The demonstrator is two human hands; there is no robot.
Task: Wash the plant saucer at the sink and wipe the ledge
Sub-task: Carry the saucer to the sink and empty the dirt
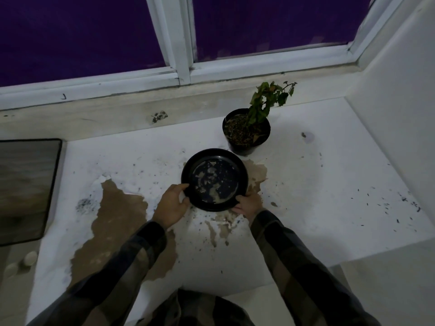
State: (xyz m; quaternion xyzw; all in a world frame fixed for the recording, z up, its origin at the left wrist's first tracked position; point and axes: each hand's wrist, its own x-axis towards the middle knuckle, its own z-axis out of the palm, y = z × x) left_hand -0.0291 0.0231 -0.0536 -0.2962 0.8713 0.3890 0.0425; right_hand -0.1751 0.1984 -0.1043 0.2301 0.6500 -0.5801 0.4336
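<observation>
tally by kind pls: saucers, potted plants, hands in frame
black saucer: 1
potted plant: 1
hands, both gripping the saucer's rim: 2, left hand and right hand
total: 4

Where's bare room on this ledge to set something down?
Widest: the ledge between the plant pot and the right wall. Also between the dark panel and the saucer. Crowded mid-ledge, where the left hand and right hand grip the saucer by the pot.
</observation>
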